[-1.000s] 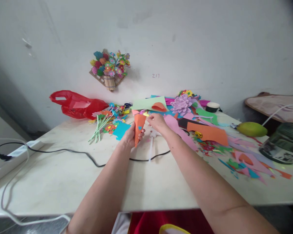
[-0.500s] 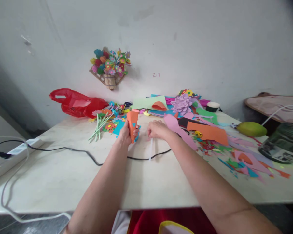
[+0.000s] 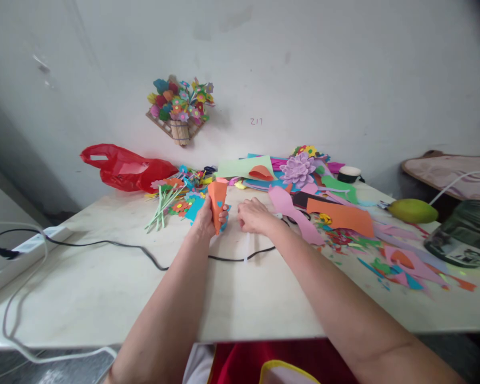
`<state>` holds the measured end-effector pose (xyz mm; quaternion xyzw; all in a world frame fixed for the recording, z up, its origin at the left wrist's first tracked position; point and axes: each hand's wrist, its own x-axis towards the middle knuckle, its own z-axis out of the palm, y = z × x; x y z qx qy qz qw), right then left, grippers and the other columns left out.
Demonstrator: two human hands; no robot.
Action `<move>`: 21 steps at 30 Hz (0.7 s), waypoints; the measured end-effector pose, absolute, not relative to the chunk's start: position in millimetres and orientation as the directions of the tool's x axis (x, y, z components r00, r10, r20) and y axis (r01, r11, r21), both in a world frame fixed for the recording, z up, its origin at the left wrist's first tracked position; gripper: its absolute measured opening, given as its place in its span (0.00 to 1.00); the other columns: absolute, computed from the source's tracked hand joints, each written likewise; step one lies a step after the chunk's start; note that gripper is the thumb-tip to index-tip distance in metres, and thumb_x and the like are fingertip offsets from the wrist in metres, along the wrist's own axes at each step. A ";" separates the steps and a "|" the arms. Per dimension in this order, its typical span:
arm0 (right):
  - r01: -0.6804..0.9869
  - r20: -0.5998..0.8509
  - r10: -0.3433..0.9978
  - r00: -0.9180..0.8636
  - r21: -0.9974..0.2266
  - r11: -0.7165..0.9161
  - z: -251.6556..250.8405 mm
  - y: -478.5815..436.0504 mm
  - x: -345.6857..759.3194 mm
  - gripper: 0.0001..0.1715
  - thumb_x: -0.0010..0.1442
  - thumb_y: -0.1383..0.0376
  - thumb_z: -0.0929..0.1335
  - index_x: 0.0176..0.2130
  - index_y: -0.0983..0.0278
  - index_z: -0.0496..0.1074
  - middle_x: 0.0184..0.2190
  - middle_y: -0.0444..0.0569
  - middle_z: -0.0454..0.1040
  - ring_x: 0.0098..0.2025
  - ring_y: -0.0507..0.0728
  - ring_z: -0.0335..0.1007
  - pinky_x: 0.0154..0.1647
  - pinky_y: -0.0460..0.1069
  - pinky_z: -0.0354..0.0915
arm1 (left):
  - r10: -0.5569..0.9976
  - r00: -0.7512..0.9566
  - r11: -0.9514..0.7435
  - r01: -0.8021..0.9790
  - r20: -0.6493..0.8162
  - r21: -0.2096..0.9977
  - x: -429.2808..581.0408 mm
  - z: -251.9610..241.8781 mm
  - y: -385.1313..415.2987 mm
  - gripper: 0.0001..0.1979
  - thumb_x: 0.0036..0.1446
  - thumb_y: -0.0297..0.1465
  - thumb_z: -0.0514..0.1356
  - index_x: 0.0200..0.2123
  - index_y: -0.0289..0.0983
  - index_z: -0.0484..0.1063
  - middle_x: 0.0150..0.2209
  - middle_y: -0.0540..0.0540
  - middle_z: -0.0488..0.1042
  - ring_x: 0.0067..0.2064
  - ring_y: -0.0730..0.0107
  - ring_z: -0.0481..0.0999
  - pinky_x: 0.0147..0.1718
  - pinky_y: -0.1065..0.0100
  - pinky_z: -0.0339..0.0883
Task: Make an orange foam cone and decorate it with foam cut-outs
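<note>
My left hand [image 3: 206,217] is wrapped around an orange foam-sheet cone [image 3: 217,200], its wide end up and its point down. Small blue hearts [image 3: 220,204] show on the cone. Blue scalloped foam [image 3: 192,211] lies behind that hand. A short gap to the right, my right hand [image 3: 253,215] is closed with its fingers curled; whatever they hold is hidden. Just below it, a translucent white stick [image 3: 246,248] reaches down across the black cord [image 3: 228,259]. Whether the stick touches the fingers, I cannot tell.
Pale green stems [image 3: 160,212] and a red plastic bag [image 3: 130,168] are at the left. Foam sheets, a purple flower [image 3: 298,170], an orange sheet [image 3: 340,216] and scraps crowd the right. A glass jar [image 3: 464,234] stands far right; a power strip [image 3: 28,250] lies left.
My right hand has shifted slightly left, closer to the orange cone. My left hand and the cone have stayed nearly still.
</note>
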<state>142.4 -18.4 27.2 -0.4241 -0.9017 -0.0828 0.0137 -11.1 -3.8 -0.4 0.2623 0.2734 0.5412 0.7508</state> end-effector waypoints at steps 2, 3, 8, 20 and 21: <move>0.765 0.098 0.761 -0.642 0.155 0.625 26.7 -19.3 140.9 0.10 0.53 0.69 0.65 0.33 0.66 0.76 0.42 0.56 0.72 0.48 0.61 0.62 0.49 0.53 0.52 | 0.956 0.264 0.275 -0.664 -0.126 0.695 -11.0 -0.6 -3.8 0.24 0.61 0.47 0.39 0.30 0.35 0.64 0.20 0.49 0.63 0.15 0.79 0.57 0.09 0.80 0.50; 0.764 0.100 0.760 -0.643 0.164 0.624 26.1 -19.2 140.2 0.11 0.53 0.69 0.65 0.35 0.67 0.76 0.43 0.57 0.72 0.48 0.61 0.62 0.50 0.53 0.52 | 0.957 0.263 0.274 -0.663 -0.125 0.697 -10.9 -0.5 -3.9 0.24 0.61 0.47 0.39 0.30 0.35 0.64 0.20 0.49 0.63 0.15 0.79 0.57 0.09 0.80 0.50; 0.746 0.113 0.740 -0.663 0.183 0.640 21.6 -17.2 138.2 0.13 0.53 0.70 0.65 0.39 0.70 0.75 0.42 0.58 0.72 0.48 0.61 0.62 0.49 0.54 0.52 | 0.955 0.267 0.278 -0.660 -0.128 0.697 -10.5 -0.1 -4.5 0.25 0.61 0.46 0.38 0.30 0.35 0.63 0.20 0.48 0.63 0.15 0.79 0.57 0.09 0.80 0.50; 0.776 0.182 0.795 -0.579 -0.174 0.606 24.1 3.2 157.1 0.06 0.47 0.70 0.68 0.27 0.62 0.77 0.37 0.44 0.76 0.41 0.54 0.69 0.41 0.46 0.57 | 0.964 0.207 0.256 -0.572 -0.165 0.780 -8.8 -0.4 -3.4 0.23 0.61 0.46 0.39 0.31 0.35 0.63 0.19 0.47 0.65 0.14 0.78 0.59 0.10 0.78 0.50; 0.774 0.190 0.802 -0.566 -0.213 0.596 24.6 5.2 159.3 0.07 0.46 0.70 0.68 0.27 0.62 0.77 0.36 0.44 0.76 0.39 0.53 0.70 0.39 0.45 0.58 | 0.964 0.202 0.259 -0.552 -0.174 0.793 -8.6 -1.4 -2.6 0.23 0.61 0.46 0.40 0.32 0.35 0.63 0.19 0.47 0.65 0.14 0.78 0.59 0.09 0.78 0.50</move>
